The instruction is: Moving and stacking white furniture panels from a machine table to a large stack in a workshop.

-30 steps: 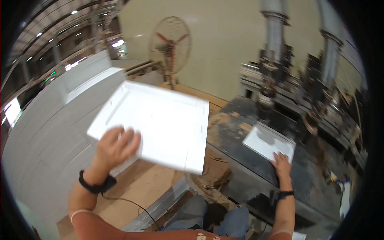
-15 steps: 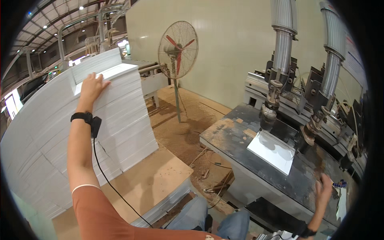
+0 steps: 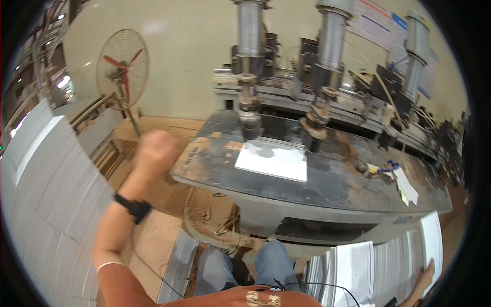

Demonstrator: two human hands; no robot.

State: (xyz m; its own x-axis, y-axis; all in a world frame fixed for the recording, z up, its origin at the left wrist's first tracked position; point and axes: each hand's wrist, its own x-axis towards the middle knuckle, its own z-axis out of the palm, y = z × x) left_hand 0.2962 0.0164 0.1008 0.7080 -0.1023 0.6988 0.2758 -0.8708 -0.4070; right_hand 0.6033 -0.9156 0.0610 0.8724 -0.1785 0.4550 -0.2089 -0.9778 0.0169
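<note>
My left hand (image 3: 156,153) is raised in the air between the tall stack of white panels (image 3: 61,189) and the machine table. Motion blurs its fingers, and nothing shows in it. At the lower right my right hand (image 3: 424,280) grips a white panel (image 3: 432,245) by its lower part. That panel stands tilted at the outer end of a row of upright panels (image 3: 391,263). Another white panel (image 3: 273,161) lies flat on the dark machine table (image 3: 215,166), under two vertical machine heads (image 3: 249,115) (image 3: 318,117).
A third machine head (image 3: 404,112) stands farther right. Blue flexible tubing (image 3: 391,166) and torn white strips (image 3: 405,187) lie on the table's right side. A caged fan (image 3: 123,71) with red blades stands at the back left. Dust and debris cover the floor (image 3: 199,210).
The view has swung right. My left hand has come off the tall stack toward the machine table. My right hand has moved from beside the table down to the panel row and holds a panel.
</note>
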